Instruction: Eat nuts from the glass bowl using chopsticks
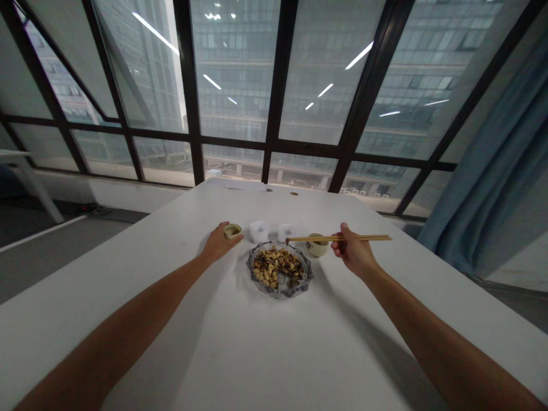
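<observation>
Two hands, one dish: chopsticks poised

1. Left hand (219, 244): loosely curled, thumb and forefinger clasping a small cup (232, 230) at the left end of the far row.
2. Right hand (353, 251): closed on a pair of chopsticks (338, 238), held level, tips pointing left above the far rim of the glass dish (280, 292).
3. Dish: mid-table (265, 354), holding mixed nuts and seeds (274, 265).
4. Two white square containers (259, 231) (contents not legible) and a pale bowl (314, 247) lie just beyond.

Judged step: poised before a pick. A pick would need the tips tilted down and parted over one piece.
</observation>
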`<control>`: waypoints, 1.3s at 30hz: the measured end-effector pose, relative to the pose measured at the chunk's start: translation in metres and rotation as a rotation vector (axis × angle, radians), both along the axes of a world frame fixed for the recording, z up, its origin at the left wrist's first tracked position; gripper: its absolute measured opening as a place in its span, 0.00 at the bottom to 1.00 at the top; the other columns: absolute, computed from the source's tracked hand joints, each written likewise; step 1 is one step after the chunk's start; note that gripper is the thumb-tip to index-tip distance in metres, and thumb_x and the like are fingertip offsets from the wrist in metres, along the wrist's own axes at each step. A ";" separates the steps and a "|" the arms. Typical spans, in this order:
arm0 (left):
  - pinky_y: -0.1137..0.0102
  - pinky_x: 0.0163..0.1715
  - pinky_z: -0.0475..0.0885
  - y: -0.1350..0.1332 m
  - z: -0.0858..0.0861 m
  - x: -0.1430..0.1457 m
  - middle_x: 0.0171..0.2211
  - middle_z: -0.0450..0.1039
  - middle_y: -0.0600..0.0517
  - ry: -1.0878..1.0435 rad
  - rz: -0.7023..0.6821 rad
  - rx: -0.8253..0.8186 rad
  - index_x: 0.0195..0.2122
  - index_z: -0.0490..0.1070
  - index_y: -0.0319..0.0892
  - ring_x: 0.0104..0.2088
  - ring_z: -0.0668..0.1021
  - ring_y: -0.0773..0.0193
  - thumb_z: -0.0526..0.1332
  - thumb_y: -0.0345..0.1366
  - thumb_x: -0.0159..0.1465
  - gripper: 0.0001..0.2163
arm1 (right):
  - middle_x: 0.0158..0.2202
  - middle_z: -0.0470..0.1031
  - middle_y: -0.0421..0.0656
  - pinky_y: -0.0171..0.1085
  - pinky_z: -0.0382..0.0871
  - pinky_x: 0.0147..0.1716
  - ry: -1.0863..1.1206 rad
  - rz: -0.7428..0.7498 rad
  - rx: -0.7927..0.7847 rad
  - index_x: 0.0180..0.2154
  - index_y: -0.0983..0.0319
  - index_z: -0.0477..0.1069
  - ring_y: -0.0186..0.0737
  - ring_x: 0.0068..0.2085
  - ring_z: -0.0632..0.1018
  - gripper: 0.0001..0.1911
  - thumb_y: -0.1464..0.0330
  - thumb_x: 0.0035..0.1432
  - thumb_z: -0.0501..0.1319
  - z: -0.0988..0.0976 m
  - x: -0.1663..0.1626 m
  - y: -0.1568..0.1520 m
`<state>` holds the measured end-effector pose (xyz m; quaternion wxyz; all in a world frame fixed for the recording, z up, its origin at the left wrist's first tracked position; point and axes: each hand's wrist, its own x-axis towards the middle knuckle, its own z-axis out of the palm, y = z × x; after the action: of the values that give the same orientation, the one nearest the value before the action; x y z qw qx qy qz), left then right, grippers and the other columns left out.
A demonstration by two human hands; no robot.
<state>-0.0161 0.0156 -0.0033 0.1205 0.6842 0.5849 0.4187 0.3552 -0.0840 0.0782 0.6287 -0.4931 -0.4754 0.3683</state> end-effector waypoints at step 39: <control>0.56 0.56 0.70 0.017 0.068 0.072 0.58 0.74 0.40 0.561 -0.133 -0.172 0.65 0.55 0.43 0.57 0.77 0.48 0.66 0.43 0.59 0.35 | 0.14 0.72 0.43 0.31 0.61 0.09 -0.014 -0.141 0.208 0.23 0.63 0.72 0.33 0.12 0.70 0.34 0.37 0.47 0.65 0.006 -0.010 -0.005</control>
<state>0.0558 0.0325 0.0647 0.0390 0.7973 0.5824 0.1534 0.3454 -0.0885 0.0838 0.6975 -0.4599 -0.4794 0.2686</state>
